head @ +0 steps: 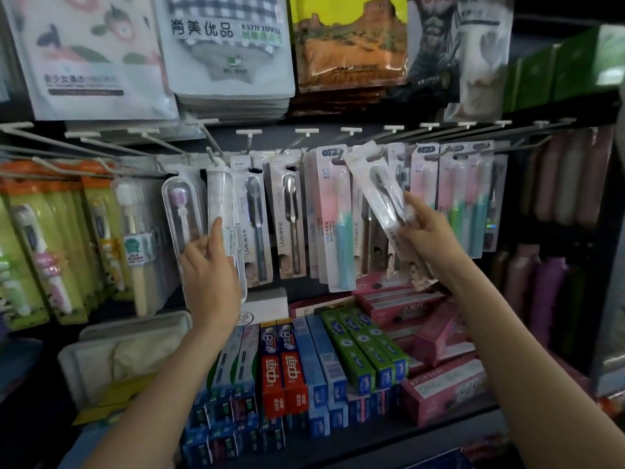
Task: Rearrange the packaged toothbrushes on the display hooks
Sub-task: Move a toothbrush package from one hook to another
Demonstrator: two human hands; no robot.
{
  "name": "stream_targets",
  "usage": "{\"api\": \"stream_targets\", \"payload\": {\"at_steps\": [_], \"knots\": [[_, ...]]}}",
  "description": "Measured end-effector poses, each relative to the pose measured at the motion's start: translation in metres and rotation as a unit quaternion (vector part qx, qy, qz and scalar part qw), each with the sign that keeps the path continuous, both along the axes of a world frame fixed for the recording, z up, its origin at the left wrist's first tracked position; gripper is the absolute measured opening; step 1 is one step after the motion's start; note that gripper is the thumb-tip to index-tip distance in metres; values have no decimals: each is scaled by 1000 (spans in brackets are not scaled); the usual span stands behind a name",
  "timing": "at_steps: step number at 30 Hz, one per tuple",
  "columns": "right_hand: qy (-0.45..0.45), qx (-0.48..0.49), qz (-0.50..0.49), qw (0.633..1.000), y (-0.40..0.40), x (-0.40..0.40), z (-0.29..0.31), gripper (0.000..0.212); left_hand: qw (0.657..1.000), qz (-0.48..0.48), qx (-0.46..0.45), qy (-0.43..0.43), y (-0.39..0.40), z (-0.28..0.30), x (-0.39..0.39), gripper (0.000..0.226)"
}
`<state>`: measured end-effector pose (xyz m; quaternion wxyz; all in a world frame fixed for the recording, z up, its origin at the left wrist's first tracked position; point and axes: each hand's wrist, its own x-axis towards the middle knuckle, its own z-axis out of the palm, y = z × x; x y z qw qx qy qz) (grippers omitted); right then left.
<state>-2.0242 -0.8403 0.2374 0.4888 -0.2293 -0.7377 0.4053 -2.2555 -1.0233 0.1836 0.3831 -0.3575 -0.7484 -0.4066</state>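
Observation:
A row of packaged toothbrushes hangs from white display hooks [351,131] across the middle of the rack. My left hand [209,262] grips a clear tube-shaped toothbrush case [220,194] that hangs at the left of the row, index finger stretched up along it. My right hand [427,235] holds a white carded pack with a dark toothbrush [378,194], tilted with its top toward the upper left, its hang hole up by a hook. Pink-and-teal toothbrush packs [338,214] hang beside and behind it.
Green and orange children's toothbrush packs [50,231] fill the left hooks. Toothpaste boxes [304,363] lie stacked on the shelf below. Bagged towels [226,45] hang above. Pink and purple umbrellas [554,231] stand at the right.

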Motion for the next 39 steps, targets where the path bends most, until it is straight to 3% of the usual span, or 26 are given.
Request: {"api": "stream_targets", "payload": {"at_steps": [4,8,10,13,17,27,39], "knots": [[-46,95,-41,994,-4,7,9,62,1000,-8,12,-6,3,0,3,74],[89,67,-61,992,-14,13,-1,54,1000,-4,17,-8,3,2,5,75],[118,98,-85,985,-24,13,-14,52,1000,-3,13,-14,2,2,7,75],[56,204,-48,976,-49,-5,-31,57,998,-12,18,-52,1,4,10,71],[-62,245,2,968,-68,-55,-31,67,999,-5,6,-37,-3,4,11,85],[-21,109,1,994,-78,-132,11,64,999,-1,-11,-31,-10,5,9,87],[48,-13,-28,998,-70,-158,-8,55,1000,9,-1,19,-9,-1,-5,81]]}}
